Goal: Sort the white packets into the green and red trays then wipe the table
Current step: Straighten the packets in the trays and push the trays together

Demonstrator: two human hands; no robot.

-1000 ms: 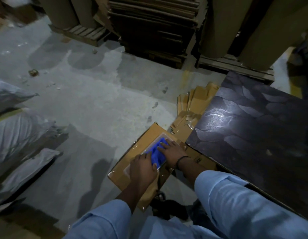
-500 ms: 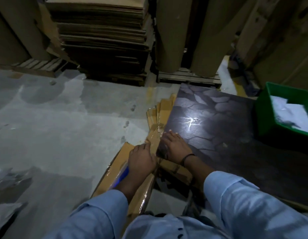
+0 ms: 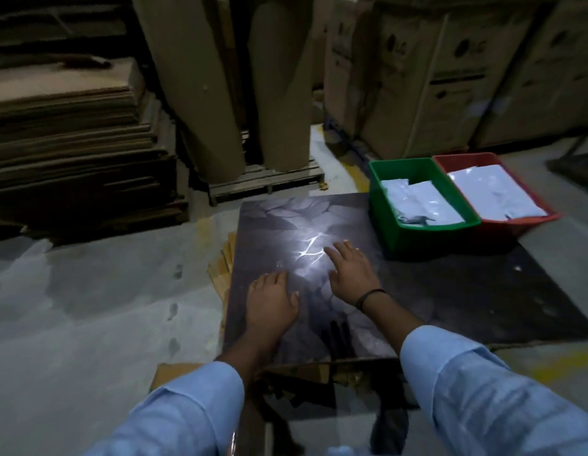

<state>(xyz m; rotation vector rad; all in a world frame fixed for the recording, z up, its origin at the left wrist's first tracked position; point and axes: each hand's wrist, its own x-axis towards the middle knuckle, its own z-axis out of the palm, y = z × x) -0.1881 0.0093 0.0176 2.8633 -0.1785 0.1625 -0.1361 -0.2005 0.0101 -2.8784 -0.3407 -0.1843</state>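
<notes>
Crumpled white packets (image 3: 420, 205) overlap in the green tray (image 3: 427, 238), their count lost in the dim light. Flatter ones lie in the red tray (image 3: 522, 223), which touches it on the right. The 2 plastic trays stand at the far right corner of the glossy, leaf-patterned dark table (image 3: 450, 297). My left hand (image 3: 272, 302) and right hand (image 3: 350, 274) lie flat on it, fingers spread, grasping nothing. Glare blanks the pattern between them. My blue sleeves (image 3: 187, 406) hide the near edge.
</notes>
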